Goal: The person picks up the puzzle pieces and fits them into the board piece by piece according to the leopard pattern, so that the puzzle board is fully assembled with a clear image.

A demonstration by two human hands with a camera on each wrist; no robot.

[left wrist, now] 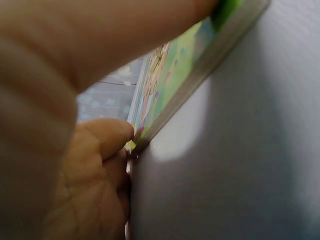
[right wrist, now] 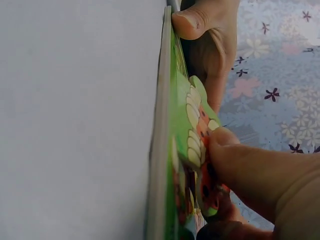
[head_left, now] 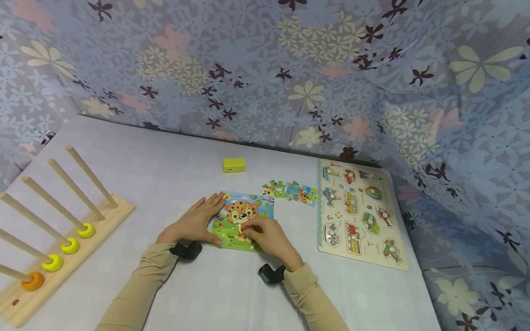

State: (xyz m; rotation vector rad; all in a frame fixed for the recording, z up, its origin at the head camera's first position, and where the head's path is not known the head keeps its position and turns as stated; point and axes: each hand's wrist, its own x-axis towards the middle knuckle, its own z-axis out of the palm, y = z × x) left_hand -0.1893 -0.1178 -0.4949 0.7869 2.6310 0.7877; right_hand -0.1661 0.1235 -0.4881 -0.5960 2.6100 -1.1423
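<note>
A square jigsaw board (head_left: 235, 240) with a spotted leopard cub picture lies on the table. My left hand (head_left: 195, 221) rests along its left side, fingers extended and thumb at the lower edge. In the left wrist view, a finger and the thumb touch the board's rim (left wrist: 192, 75). My right hand (head_left: 270, 238) pinches a puzzle piece (right wrist: 194, 112) between thumb and fingers over the cub's lower body. This piece is green with cream paws and red-orange spotted fur; it stands tilted, raised from the board's surface. The right fingertips are partly hidden behind it.
Several loose jigsaw pieces (head_left: 301, 193) lie beyond the board, right of centre. A yellow block (head_left: 234, 165) sits farther back. On the right is a vehicle peg puzzle (head_left: 365, 216); on the left, a wooden peg stand (head_left: 75, 249) with yellow and orange rings. Floral cloth (head_left: 254, 70) hangs behind.
</note>
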